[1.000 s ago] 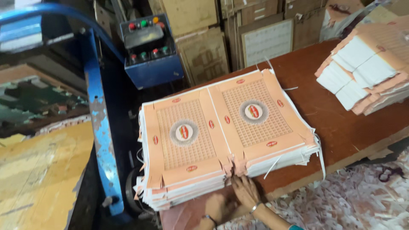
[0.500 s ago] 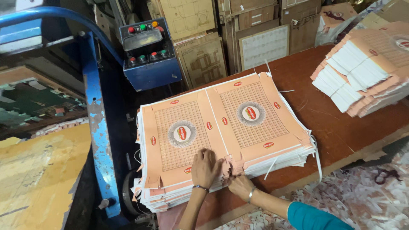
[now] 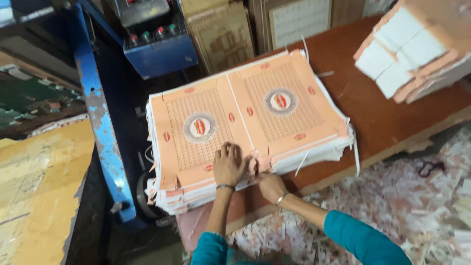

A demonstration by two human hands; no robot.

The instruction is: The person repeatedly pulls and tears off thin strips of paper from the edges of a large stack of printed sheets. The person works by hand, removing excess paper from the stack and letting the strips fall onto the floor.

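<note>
A thick stack of printed peach-coloured die-cut cardboard sheets [image 3: 255, 108] lies on a brown wooden table [image 3: 373, 113]. Each sheet carries two lattice-patterned panels with a round emblem. My left hand [image 3: 228, 164] rests flat on the top sheet near the stack's front edge, fingers spread. My right hand [image 3: 269, 182] is at the front edge of the stack, fingers curled onto the paper edges between the two panels. Both arms wear teal sleeves and a thin bracelet.
A second stack of peach and white sheets [image 3: 417, 49] sits at the table's far right. A blue machine frame [image 3: 100, 132] with a button control box [image 3: 157, 41] stands to the left. Paper scraps [image 3: 407, 196] cover the floor. Flat cartons [image 3: 294, 22] lean behind the table.
My left hand came up from below the table and settled on the top sheet. The right hand stayed at the stack's front edge. The view moved closer.
</note>
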